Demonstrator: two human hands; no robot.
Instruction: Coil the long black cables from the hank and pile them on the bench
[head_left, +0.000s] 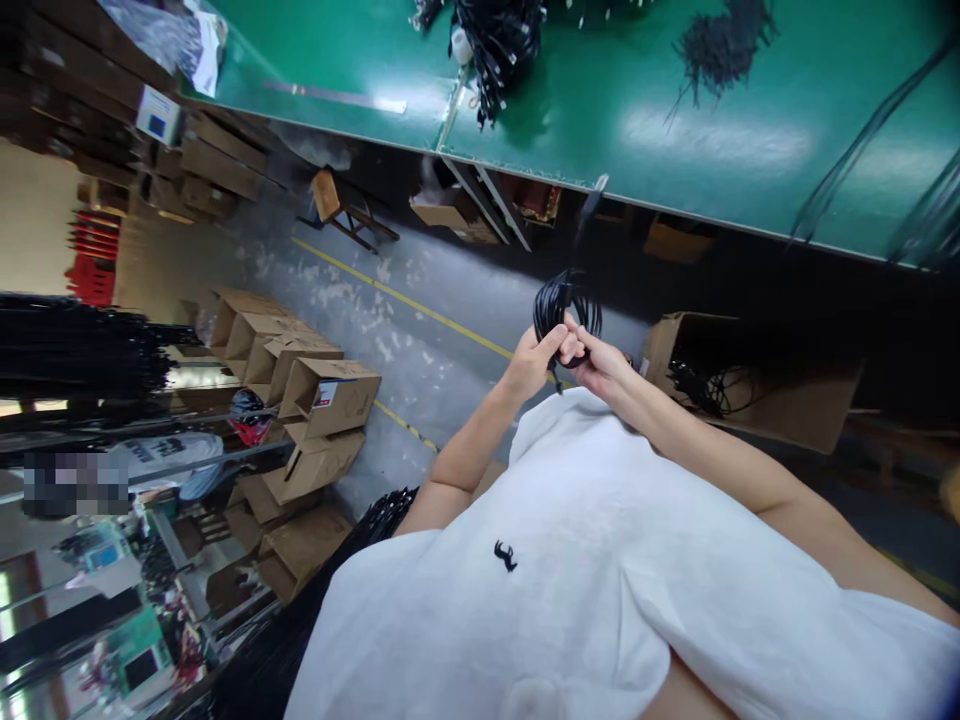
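Both my hands meet in front of my white shirt, below the edge of the green table (675,110). Together they grip a coil of black cable (564,300). My left hand (534,362) closes on the coil from the left, thumb up against it. Beside it, my right hand (592,362) pinches the same coil from the right. A loose cable end runs up from the coil toward the table edge. The view is tilted steeply.
Bundles of black cables (495,40) and a heap of short black ties (720,40) lie on the green table. An open cardboard box (750,385) with cables stands under the table. Stacked cartons (315,400) line the floor at left, near a rack of black cables (75,350).
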